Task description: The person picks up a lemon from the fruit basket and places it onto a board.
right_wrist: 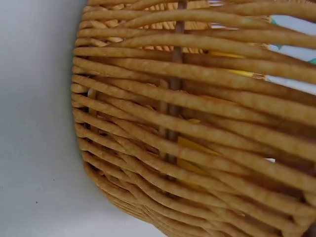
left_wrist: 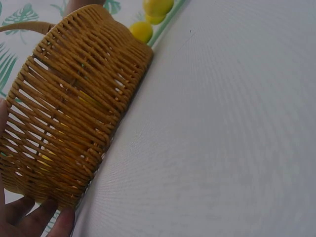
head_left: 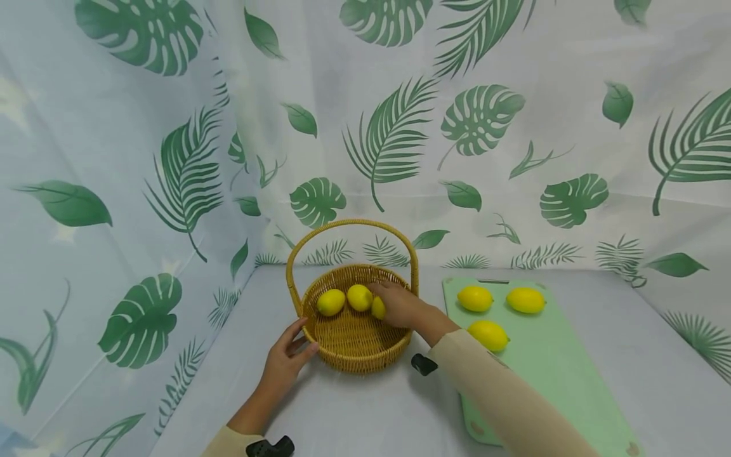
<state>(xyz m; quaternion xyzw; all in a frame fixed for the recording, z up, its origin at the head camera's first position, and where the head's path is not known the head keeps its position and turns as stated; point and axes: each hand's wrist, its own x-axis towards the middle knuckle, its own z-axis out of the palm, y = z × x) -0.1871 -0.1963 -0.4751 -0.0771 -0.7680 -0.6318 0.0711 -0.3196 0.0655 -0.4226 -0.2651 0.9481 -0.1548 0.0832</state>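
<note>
A brown wicker basket [head_left: 356,365] with a tall arched handle stands on the table. My left hand [head_left: 283,358] holds its left side, thumb near the front rim; several fingertips [left_wrist: 61,224] rest against the weave in the left wrist view. My right hand [head_left: 398,304] reaches over the right rim and grips a lemon [head_left: 378,308] inside, partly hidden by the fingers. Beside it in the basket lie a middle lemon [head_left: 359,298] and a left lemon [head_left: 331,303]. The right wrist view shows the basket's woven side [right_wrist: 187,118] up close, with the hand hidden.
To the right lies a light green cutting board [head_left: 548,381], bearing three lemons: one at the back left [head_left: 475,298], one at the back right [head_left: 525,300], and one nearer [head_left: 488,335], partly overlapped by my right sleeve. A leaf-patterned curtain [head_left: 400,190] hangs behind.
</note>
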